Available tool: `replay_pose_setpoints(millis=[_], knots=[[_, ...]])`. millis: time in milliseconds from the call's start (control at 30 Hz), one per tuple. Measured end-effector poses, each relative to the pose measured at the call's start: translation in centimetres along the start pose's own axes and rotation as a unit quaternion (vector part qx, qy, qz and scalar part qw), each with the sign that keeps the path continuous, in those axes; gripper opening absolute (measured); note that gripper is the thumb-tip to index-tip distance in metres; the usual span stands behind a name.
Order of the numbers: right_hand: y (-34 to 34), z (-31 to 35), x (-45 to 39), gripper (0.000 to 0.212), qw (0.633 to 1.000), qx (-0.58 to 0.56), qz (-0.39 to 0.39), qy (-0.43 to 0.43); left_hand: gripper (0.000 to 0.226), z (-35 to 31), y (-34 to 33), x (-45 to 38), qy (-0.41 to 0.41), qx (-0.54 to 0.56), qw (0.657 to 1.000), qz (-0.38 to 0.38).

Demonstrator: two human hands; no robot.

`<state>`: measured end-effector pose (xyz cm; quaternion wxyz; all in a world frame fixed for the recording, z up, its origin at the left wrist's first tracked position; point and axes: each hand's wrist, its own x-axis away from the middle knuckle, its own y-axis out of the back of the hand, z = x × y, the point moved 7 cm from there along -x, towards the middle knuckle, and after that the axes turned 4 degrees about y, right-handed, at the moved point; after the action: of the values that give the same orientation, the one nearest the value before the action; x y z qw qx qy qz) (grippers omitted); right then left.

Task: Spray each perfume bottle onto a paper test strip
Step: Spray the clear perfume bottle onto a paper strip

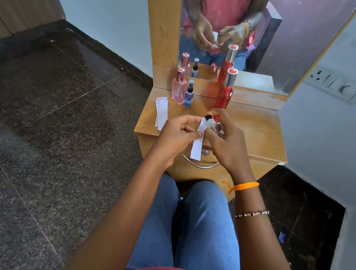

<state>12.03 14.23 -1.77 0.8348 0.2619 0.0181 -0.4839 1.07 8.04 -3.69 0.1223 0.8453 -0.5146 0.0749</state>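
Observation:
My left hand pinches a white paper test strip that hangs down over the table's front edge. My right hand grips a small clear perfume bottle with a black nozzle, held right against the top of the strip. At the back of the wooden dressing table stand a pink bottle, a small blue spray bottle and a tall red bottle with a silver cap. Several spare strips lie on the table's left side.
A mirror behind the table reflects the bottles and both hands. A drawer handle sits just below the strip. A wall with a switch panel is close on the right. Dark stone floor lies to the left.

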Motion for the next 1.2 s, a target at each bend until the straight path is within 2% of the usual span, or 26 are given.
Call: replay_pose_setpoints(millis=[233, 367, 533, 833, 967, 1067, 1200], knots=[[-0.3, -0.2, 0.0, 0.028, 1.0, 0.003, 0.003, -0.003, 0.035, 0.1, 0.3, -0.1, -0.004, 0.001, 1.0, -0.006], [-0.4, -0.8, 0.1, 0.028, 0.995, -0.085, 0.006, -0.047, 0.035, 0.1, 0.3, -0.1, -0.007, 0.002, 1.0, -0.009], [0.6, -1.8, 0.3, 0.041, 0.97, -0.207, -0.046, -0.12, 0.037, 0.2, 0.2, -0.1, -0.011, 0.024, 0.999, -0.022], [2.1, -4.1, 0.8, 0.034, 0.911, -0.332, -0.083, -0.229, 0.036, 0.3, -3.0, -0.8, -0.034, 0.028, 0.999, -0.007], [3.8, -5.4, 0.4, 0.036, 0.917, -0.297, -0.117, -0.238, 0.037, 0.4, -4.0, -1.3, -0.046, -0.001, 0.998, -0.033], [5.0, -6.9, -0.9, 0.035, 0.935, -0.23, -0.13, -0.238, 0.035, -0.1, -3.4, -1.7, -0.079, -0.081, 0.989, -0.093], [5.5, -9.0, -3.7, 0.035, 0.959, -0.111, -0.115, -0.233, 0.039, 0.0, -2.7, -2.9, -0.097, -0.161, 0.974, -0.131]])
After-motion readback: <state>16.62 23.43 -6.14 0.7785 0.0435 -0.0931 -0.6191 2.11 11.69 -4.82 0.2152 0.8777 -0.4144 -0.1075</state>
